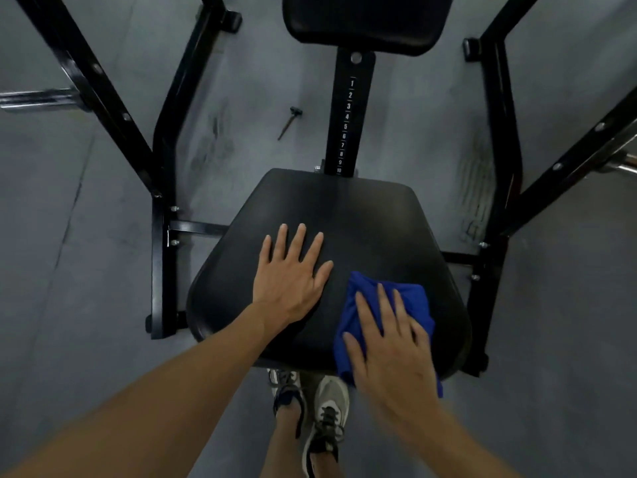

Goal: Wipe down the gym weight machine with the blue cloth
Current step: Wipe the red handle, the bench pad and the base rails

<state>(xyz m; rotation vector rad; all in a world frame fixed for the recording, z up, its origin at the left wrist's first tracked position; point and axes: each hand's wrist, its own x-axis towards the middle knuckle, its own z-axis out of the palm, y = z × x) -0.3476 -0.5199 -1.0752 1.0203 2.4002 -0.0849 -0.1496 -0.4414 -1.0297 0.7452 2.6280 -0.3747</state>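
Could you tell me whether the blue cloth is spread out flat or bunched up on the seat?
Bunched up. The blue cloth shows folds and creases under the right hand, which presses it on the seat pad.

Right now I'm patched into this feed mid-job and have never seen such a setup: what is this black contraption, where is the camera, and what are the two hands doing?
The single picture comes from a camera worn on the person's head, looking down past their arms. The black padded seat belongs to a gym weight machine; behind it rises a numbered adjustment post under a back pad, with the black frame on both sides. The left hand lies flat and bare on the seat. The right hand presses a blue cloth onto the seat's near right part. A small pin-like tool lies on the grey floor. The person's shoes show below.
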